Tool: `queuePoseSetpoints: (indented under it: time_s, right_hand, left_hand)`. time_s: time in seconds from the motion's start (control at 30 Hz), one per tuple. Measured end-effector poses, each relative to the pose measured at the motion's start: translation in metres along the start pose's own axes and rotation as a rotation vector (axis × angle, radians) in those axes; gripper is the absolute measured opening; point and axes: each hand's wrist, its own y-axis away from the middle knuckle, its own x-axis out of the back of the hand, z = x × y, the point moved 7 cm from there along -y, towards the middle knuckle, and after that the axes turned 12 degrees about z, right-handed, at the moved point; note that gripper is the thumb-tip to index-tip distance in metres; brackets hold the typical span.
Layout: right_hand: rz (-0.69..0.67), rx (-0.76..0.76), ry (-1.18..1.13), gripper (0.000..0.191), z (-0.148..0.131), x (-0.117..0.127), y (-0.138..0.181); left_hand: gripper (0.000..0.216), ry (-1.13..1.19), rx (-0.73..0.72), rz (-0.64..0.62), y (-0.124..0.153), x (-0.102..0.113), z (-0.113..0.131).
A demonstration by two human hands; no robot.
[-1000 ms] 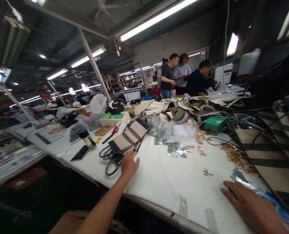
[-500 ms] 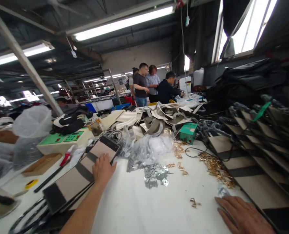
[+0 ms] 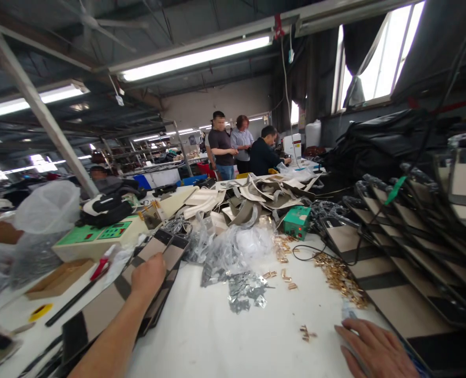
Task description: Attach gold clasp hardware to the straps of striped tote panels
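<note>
My left hand (image 3: 148,275) rests on top of a stack of beige bag panels with black bands (image 3: 99,310), its fingers curled over the stack's edge. My right hand (image 3: 372,349) lies flat and open on the white table (image 3: 225,336), fingers spread, holding nothing. A small clump of gold metal fittings (image 3: 307,333) lies just left of my right hand. Silver foil scraps (image 3: 244,291) sit between my hands, farther back.
A heap of gold fittings (image 3: 339,275), a green box (image 3: 297,221), clear plastic bags (image 3: 241,244) and cut leather pieces (image 3: 256,197) crowd the table's middle. Stacked bag panels (image 3: 406,252) fill the right side. A green-topped machine (image 3: 99,236) stands at left. Three people (image 3: 241,147) stand at the far end.
My view swung right and moved closer to the table. My left hand went from the table beside the panel stack onto its top. My right hand stayed flat on the table.
</note>
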Motion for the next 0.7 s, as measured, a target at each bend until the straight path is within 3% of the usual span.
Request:
queuePoseSetpoints:
  time_s: [0.1, 0.2, 0.37, 0.43, 0.5, 0.6, 0.7]
  right_hand:
    - [0.027, -0.012, -0.013, 0.032, -0.005, 0.008, -0.003]
    - [0.039, -0.051, -0.055, 0.033, -0.006, 0.016, -0.004]
    - [0.054, -0.116, -0.297, 0.033, -0.028, 0.036, -0.007]
    - [-0.004, -0.224, -0.503, 0.036, -0.049, 0.049, -0.008]
    - [-0.179, -0.423, -0.76, 0.044, -0.076, 0.057, -0.002]
    - [-0.469, -0.743, -1.183, 0.064, -0.12, 0.064, 0.015]
    - [-0.55, -0.897, -1.466, 0.077, -0.146, 0.073, 0.031]
  left_hand:
    - [0.043, 0.02, 0.157, 0.123, 0.004, 0.05, -0.037]
    - [0.045, 0.008, 0.239, 0.193, 0.027, 0.101, -0.07]
    - [0.046, 0.023, 0.169, 0.267, 0.106, 0.164, -0.088]
    - [0.047, 0.073, 0.099, 0.289, 0.153, 0.176, -0.076]
    - [0.045, 0.161, -0.016, 0.29, 0.205, 0.181, -0.05]
    - [0.041, 0.362, -0.235, 0.291, 0.287, 0.184, 0.007]
    - [0.039, 0.564, -0.438, 0.333, 0.36, 0.192, 0.064]
